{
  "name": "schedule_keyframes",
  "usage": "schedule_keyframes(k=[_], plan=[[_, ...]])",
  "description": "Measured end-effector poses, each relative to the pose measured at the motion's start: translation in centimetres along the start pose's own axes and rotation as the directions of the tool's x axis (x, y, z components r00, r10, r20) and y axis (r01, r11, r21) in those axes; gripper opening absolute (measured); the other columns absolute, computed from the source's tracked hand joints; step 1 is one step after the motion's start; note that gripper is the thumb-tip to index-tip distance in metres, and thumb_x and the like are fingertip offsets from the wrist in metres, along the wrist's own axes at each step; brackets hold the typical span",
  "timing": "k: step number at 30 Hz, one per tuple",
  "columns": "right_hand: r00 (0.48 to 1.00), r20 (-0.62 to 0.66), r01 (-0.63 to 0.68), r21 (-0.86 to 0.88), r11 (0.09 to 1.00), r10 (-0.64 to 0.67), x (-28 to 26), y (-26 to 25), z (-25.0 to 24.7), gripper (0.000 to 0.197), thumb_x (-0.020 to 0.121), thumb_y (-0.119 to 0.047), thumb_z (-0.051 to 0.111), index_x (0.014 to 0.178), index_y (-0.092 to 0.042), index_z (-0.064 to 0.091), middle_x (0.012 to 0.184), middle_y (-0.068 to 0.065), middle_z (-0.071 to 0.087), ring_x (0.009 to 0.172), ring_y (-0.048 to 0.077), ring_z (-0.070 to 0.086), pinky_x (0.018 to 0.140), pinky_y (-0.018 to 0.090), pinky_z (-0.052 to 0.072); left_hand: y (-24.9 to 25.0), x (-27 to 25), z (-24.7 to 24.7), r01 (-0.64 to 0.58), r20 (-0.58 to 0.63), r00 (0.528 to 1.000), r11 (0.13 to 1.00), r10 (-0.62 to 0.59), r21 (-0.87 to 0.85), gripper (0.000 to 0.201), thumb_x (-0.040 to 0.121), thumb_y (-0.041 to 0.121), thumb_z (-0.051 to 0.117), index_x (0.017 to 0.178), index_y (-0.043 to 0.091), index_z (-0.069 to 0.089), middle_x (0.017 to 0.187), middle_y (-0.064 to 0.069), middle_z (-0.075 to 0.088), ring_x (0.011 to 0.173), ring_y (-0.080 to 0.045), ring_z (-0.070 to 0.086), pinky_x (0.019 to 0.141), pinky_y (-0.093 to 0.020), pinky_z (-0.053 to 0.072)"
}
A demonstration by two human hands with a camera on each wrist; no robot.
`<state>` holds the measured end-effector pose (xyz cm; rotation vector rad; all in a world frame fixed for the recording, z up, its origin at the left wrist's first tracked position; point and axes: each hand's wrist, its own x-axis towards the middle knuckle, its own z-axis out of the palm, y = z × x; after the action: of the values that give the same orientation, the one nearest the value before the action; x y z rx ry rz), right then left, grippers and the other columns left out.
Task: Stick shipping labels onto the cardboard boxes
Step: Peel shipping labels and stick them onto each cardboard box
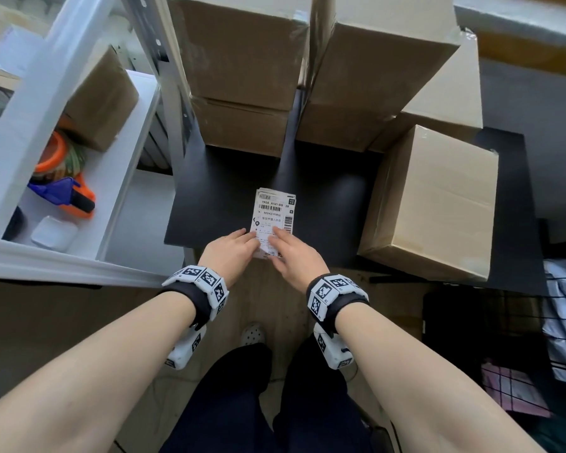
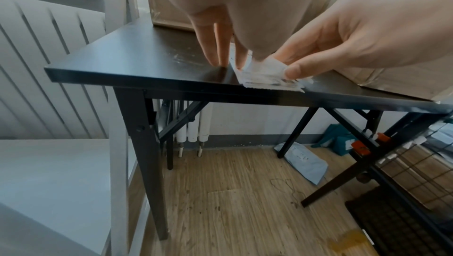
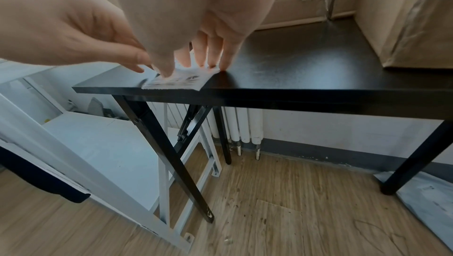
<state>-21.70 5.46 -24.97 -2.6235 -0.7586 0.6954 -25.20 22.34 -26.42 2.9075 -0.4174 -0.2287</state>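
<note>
The shipping-label stack [image 1: 273, 220] lies at the black table's [image 1: 216, 178] near edge; left hand [image 1: 227, 253] presses it with straight fingers; right hand [image 1: 293, 256] pinches its corner; peeling looks underway; next, carry one label to the nearest cardboard box [image 1: 428, 204].

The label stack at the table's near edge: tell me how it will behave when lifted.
The label stack is thin paper, so it would probably flop and bend. One corner already curls up between the right hand's thumb and fingers. The loose sheets look slightly offset, so they may fan or slide apart. It overhangs the table edge, so it should be light and easy to pinch there.
</note>
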Motion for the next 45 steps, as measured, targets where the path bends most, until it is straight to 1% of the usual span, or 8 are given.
schedule_keyframes(k=[8,13,23,28,32,36,40,45], plan=[[0.999,-0.027,-0.036,-0.024,0.999,0.035,0.8,-0.1,-0.5,0.029,0.098,-0.02,0.041,0.12,-0.012,0.058,0.145,0.002,0.045,0.122,0.027,0.052,0.093,0.037,0.044,0.1,0.6,-0.5,0.099,-0.099,0.989,0.989,-0.11,-0.11,0.009,0.082,0.015,0.068,0.081,0.009,0.062,0.073,-0.005,0.069,0.072,-0.027,0.066,0.044,-0.034,0.051],[0.992,-0.101,-0.08,-0.011,0.997,0.078,1.3,-0.4,-2.0,0.021,0.095,-0.018,0.043,0.107,-0.018,0.06,0.104,0.008,0.068,0.09,0.033,0.063,0.074,0.042,0.053,0.4,1.6,-2.8,0.202,-0.087,0.97,0.955,-0.225,-0.216,0.024,0.096,0.029,0.046,0.101,0.01,0.06,0.084,-0.012,0.066,0.078,-0.033,0.062,0.063,-0.039,0.047],[0.922,-0.355,-0.051,0.283,0.958,0.153,0.2,-0.8,-11.9,0.023,0.092,-0.014,0.054,0.106,-0.015,0.071,0.107,0.01,0.072,0.101,0.029,0.064,0.09,0.036,0.049,1.3,6.0,-10.8,0.181,-0.123,0.962,0.91,-0.242,-0.372,0.016,0.091,0.027,0.052,0.102,0.016,0.058,0.095,-0.007,0.069,0.089,-0.029,0.062,0.074,-0.039,0.049],[0.899,-0.383,0.006,0.496,0.869,0.212,0.1,0.5,-15.2,0.016,0.089,-0.009,0.059,0.098,-0.007,0.072,0.094,0.005,0.069,0.09,0.016,0.061,0.081,0.025,0.044,1.8,7.5,-13.1,0.235,-0.008,0.967,0.906,-0.254,-0.352,0.019,0.09,0.025,0.055,0.108,0.02,0.06,0.111,-0.001,0.067,0.103,-0.024,0.06,0.084,-0.037,0.049],[0.879,-0.393,0.021,0.601,0.799,0.272,-0.2,2.3,-17.6,0.011,0.089,-0.01,0.06,0.094,-0.007,0.069,0.086,0.002,0.063,0.083,0.013,0.055,0.077,0.024,0.041,2.1,7.9,-13.9,0.318,0.051,0.945,0.875,-0.322,-0.365,0.013,0.087,0.03,0.06,0.095,0.021,0.065,0.104,0.0,0.068,0.094,-0.02,0.061,0.082,-0.035,0.051],[0.865,-0.391,-0.035,0.58,0.814,0.316,0.1,4.7,-19.2,0.01,0.087,-0.02,0.065,0.093,-0.013,0.069,0.089,0.002,0.065,0.085,0.017,0.059,0.082,0.031,0.048,3.0,8.6,-15.2,0.341,0.001,0.927,0.841,-0.375,-0.42,0.011,0.088,0.029,0.06,0.089,0.019,0.064,0.096,-0.002,0.068,0.088,-0.019,0.06,0.079,-0.032,0.049],[0.855,-0.394,-0.102,0.509,0.855,0.337,0.3,5.3,-20.3,0.046,0.082,-0.023,0.071,0.124,-0.014,0.055,0.123,0.005,0.06,0.115,0.021,0.056,0.102,0.037,0.045,3.7,9.3,-17.0,0.305,-0.08,0.923,0.844,-0.376,-0.442,0.01,0.089,0.024,0.058,0.092,0.02,0.067,0.097,0.0,0.07,0.092,-0.019,0.063,0.084,-0.035,0.051],[0.867,-0.487,-0.005,0.213,0.977,0.11,0.8,4.2,-21.7,0.043,0.081,-0.023,0.07,0.123,-0.019,0.058,0.131,0.001,0.053,0.121,0.019,0.049,0.102,0.033,0.04,4.9,10.2,-18.8,0.256,-0.116,0.937,0.873,-0.329,-0.415,0.016,0.09,0.023,0.057,0.096,0.019,0.071,0.098,0.0,0.071,0.094,-0.019,0.064,0.087,-0.035,0.051]])
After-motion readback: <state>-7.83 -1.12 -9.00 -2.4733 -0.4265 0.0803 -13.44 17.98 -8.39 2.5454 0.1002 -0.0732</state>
